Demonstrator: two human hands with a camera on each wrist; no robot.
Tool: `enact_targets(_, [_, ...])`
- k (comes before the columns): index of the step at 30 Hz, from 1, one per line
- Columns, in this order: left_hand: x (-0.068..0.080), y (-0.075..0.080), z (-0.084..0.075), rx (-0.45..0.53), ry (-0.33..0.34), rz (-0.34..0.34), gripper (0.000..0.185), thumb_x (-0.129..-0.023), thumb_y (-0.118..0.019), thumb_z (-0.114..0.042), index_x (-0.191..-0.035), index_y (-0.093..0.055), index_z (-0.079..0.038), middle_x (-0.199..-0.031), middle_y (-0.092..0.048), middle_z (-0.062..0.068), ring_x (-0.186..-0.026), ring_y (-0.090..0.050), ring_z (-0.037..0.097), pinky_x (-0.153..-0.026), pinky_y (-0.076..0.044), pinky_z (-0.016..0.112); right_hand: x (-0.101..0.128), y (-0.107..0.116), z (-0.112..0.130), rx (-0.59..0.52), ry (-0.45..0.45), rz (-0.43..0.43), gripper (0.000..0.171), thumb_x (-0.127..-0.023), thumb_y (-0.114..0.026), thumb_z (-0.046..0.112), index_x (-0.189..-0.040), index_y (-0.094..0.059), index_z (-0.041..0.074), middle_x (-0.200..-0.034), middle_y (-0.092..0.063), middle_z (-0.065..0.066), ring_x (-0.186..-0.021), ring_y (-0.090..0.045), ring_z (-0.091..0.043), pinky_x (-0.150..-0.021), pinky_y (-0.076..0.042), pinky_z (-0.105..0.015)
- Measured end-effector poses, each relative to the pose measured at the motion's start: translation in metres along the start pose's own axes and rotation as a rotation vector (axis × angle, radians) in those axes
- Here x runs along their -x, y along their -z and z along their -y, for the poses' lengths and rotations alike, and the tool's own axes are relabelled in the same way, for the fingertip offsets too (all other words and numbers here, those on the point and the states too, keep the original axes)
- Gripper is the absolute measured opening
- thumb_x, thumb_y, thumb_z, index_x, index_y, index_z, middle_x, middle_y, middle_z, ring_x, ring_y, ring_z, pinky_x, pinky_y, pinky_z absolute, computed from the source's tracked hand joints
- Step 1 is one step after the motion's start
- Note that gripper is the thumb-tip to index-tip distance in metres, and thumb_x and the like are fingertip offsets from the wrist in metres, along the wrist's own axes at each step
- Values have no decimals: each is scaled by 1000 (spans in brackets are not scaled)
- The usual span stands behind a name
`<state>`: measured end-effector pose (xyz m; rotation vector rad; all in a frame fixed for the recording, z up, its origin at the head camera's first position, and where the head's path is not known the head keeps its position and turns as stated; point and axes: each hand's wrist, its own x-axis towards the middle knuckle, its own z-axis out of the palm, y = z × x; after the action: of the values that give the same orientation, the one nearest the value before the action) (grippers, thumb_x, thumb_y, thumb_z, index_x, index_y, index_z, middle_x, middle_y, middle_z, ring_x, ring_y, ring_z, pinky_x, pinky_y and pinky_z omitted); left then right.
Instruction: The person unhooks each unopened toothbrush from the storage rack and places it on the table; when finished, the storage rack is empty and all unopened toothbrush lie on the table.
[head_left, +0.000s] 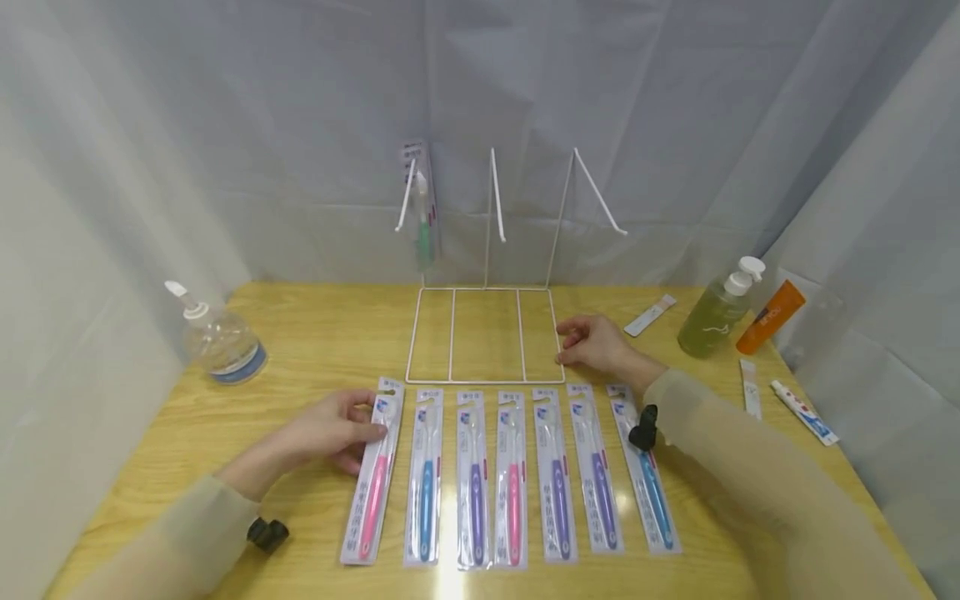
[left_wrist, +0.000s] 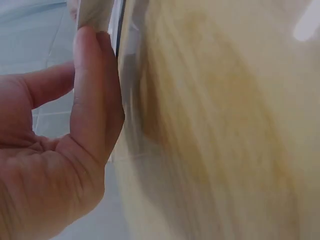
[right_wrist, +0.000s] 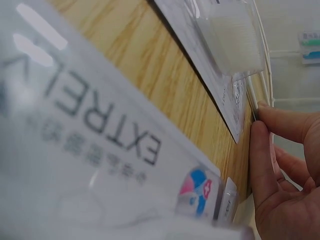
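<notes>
My left hand point(head_left: 341, 429) grips the upper part of a packaged pink toothbrush point(head_left: 372, 500), the leftmost of a row on the table. In the left wrist view, fingers point(left_wrist: 90, 95) press along the edge of that pack. My right hand point(head_left: 597, 343) pinches the right side wire of a white wire rack point(head_left: 486, 289) between thumb and index finger, as the right wrist view shows up close. Three prongs slant forward from the rack's top. On its left prong hangs a packaged green toothbrush point(head_left: 424, 237).
Several more packs, such as a blue toothbrush point(head_left: 427, 500) and a purple toothbrush point(head_left: 477, 508), lie in front of the rack. A clear pump bottle point(head_left: 225, 342) stands left. At right are a green pump bottle point(head_left: 711, 317), an orange tube point(head_left: 770, 318) and a toothpaste tube point(head_left: 804, 412).
</notes>
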<state>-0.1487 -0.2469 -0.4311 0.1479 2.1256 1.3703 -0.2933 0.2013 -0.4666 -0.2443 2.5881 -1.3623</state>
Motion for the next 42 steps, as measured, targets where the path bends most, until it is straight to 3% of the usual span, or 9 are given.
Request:
enact_targets(3, [-2, -5, 1, 4, 37, 0, 58, -107, -70, -10, -157, -45, 8, -111, -77, 18, -84, -79, 22, -66, -73, 38, 0, 1, 1, 0, -8, -1, 58, -86, -91, 1, -139, -71, -6, -96, -72, -6, -81, -62, -9, -68, -55, -12])
enact_targets(8, [-3, -10, -1, -18, 74, -68, 68, -105, -74, -9, -160, -39, 7, -114, -72, 19, -82, -77, 24, -64, -72, 39, 1, 2, 2, 1, -7, -2, 57, -85, -92, 1, -139, -72, -6, -97, -72, -6, -81, -62, -10, -68, -56, -12])
enact_targets(17, [4, 4, -21, -271, 122, -180, 53, -107, -76, -28, -143, -54, 3, -93, -75, 14, -73, -74, 23, -62, -71, 38, 2, 3, 2, 11, -3, -1, 56, -86, -92, 2, -138, -72, -6, -99, -73, -9, -83, -62, -11, -69, -56, -13])
enact_targets(20, [-3, 18, -34, -288, 47, -223, 48, -108, -73, -28, -140, -56, 5, -97, -76, 18, -77, -76, 25, -66, -73, 41, 1, 4, 0, 2, -12, 0, 57, -87, -92, 2, -139, -72, -6, -100, -73, -10, -84, -62, -11, -70, -57, -13])
enact_targets(23, [-20, 31, -54, -245, -83, -291, 45, -111, -70, -24, -141, -58, 6, -115, -75, 24, -92, -79, 31, -77, -75, 43, 1, 6, -3, -7, -17, 4, 58, -87, -91, 2, -140, -71, -6, -101, -72, -10, -84, -62, -11, -69, -58, -13])
enact_targets(30, [-76, 57, -124, -68, -373, -618, 41, -110, -70, -15, -144, -64, 7, -135, -71, 27, -107, -73, 20, -83, -68, 17, 1, 6, -3, -23, -20, 3, 57, -87, -91, 1, -140, -70, -7, -98, -73, -8, -81, -63, -9, -68, -60, -13])
enact_targets(33, [-97, 66, -150, 12, -452, -760, 44, -106, -74, -13, -145, -64, 4, -142, -70, 25, -115, -72, 22, -94, -67, 20, 1, 3, -2, -29, -10, 1, 56, -87, -91, 0, -138, -71, -7, -97, -73, -8, -80, -64, -9, -69, -60, -13])
enact_targets(38, [-122, 73, -172, 80, -456, -868, 53, -102, -79, -10, -150, -59, -3, -154, -66, 21, -135, -69, 35, -118, -63, 42, 1, -2, -1, -25, -10, -1, 55, -87, -92, 1, -137, -72, -6, -99, -74, -9, -82, -64, -9, -69, -60, -13])
enact_targets(42, [-132, 72, -174, 43, -412, -901, 51, -104, -78, -17, -150, -59, -4, -152, -67, 20, -134, -68, 35, -119, -61, 45, 1, -2, -1, -22, -18, -5, 55, -87, -92, 1, -138, -72, -5, -100, -73, -10, -82, -64, -10, -69, -59, -13])
